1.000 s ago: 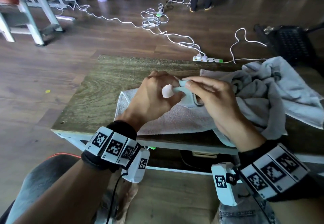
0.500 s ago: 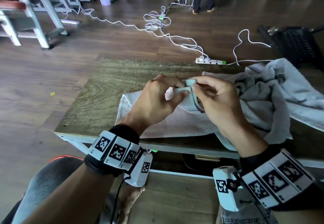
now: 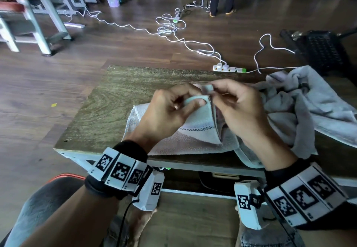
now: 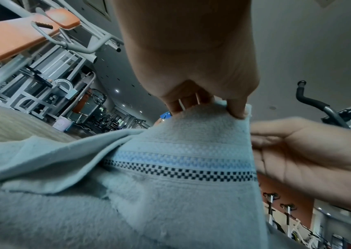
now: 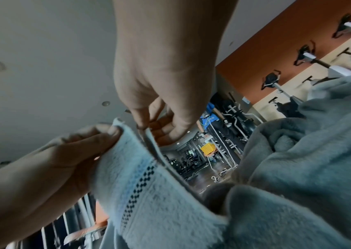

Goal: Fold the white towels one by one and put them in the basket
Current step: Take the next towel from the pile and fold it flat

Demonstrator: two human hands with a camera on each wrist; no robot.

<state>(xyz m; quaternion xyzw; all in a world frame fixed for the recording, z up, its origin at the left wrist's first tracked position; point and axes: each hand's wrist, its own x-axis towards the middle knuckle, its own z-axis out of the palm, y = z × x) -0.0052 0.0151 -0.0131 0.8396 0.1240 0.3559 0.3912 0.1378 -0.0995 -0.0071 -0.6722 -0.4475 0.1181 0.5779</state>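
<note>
A white towel (image 3: 195, 130) with a blue and black checked stripe lies on the small wooden table (image 3: 108, 107), its striped end lifted. My left hand (image 3: 194, 100) pinches one raised corner between thumb and fingers. In the left wrist view the left hand (image 4: 232, 109) grips the towel (image 4: 181, 176) at its top edge. My right hand (image 3: 211, 90) pinches a second corner just beyond and to the right. In the right wrist view the right hand (image 5: 149, 129) holds the thin edge of the towel (image 5: 149, 193). A black perforated basket (image 3: 320, 51) stands on the floor at the far right.
A crumpled heap of more white towels (image 3: 309, 103) covers the table's right side and hangs over its front edge. A white power strip (image 3: 229, 68) and loose cables (image 3: 168, 28) lie on the floor beyond the table. Metal gym frames (image 3: 44, 24) stand at the far left.
Both hands have risen a little with the towel's end. The two pinched corners have come apart, so the striped end now stands up between the hands.
</note>
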